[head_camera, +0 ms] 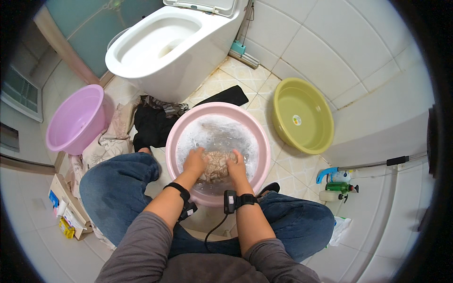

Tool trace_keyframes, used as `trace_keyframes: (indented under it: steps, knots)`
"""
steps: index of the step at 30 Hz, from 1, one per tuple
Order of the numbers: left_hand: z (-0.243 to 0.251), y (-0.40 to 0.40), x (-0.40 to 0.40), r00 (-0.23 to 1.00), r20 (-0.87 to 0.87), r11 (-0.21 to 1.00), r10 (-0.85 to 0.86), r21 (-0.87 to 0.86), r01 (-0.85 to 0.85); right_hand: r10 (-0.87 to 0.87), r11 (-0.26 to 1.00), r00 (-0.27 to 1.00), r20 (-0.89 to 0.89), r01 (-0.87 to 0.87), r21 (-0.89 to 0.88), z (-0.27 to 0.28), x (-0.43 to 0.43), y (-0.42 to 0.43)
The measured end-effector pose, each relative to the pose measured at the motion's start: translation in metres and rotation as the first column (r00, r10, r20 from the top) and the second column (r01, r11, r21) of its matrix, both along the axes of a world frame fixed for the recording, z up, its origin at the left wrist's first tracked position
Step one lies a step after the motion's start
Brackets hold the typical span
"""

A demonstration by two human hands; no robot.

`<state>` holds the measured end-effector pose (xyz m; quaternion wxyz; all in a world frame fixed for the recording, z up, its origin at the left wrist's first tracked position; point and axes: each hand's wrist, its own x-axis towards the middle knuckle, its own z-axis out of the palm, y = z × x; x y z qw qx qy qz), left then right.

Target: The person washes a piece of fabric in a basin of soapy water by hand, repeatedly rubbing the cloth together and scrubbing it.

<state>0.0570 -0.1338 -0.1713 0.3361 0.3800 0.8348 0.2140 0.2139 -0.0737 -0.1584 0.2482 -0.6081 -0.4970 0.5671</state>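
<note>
A pink plastic basin (266,152) stands on the floor between my knees, holding foamy, greyish water (226,136). In it is a wet beige-and-brown patterned cloth (216,164), bunched up and partly under water. My left hand (194,163) grips the cloth's left side, and my right hand (237,168) has hold of its right side. Some of the fingertips are hidden by the cloth and water. Each wrist wears a black strap with a small device; a cable runs from the right one.
A toilet (166,46) stands ahead. Dark clothes (152,123) and pale printed fabric (106,148) lie on the floor to the left, near a purple basin (76,120). At right are a green basin (302,116) and several bottles (338,186). A squeegee mop (244,55) leans by the wall.
</note>
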Motion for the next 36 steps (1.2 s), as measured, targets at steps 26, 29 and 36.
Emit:
trace_keyframes:
  steps: [26,29,36]
  knots:
    - [0.102,0.033,0.084,0.92,0.242,0.888,-0.308,0.42,0.187,-0.489,0.799,0.682,-0.544,0.102,-0.592,0.002,0.022,0.022]
    - [0.107,0.044,0.083,0.98,0.046,0.888,-0.191,0.433,0.153,-0.473,0.875,0.652,-0.593,0.268,-0.404,-0.042,0.015,0.03]
    - [0.088,0.051,0.048,0.989,0.116,0.937,0.093,0.325,-0.126,-0.464,0.873,0.728,-0.504,0.281,-0.398,0.067,-0.021,0.014]
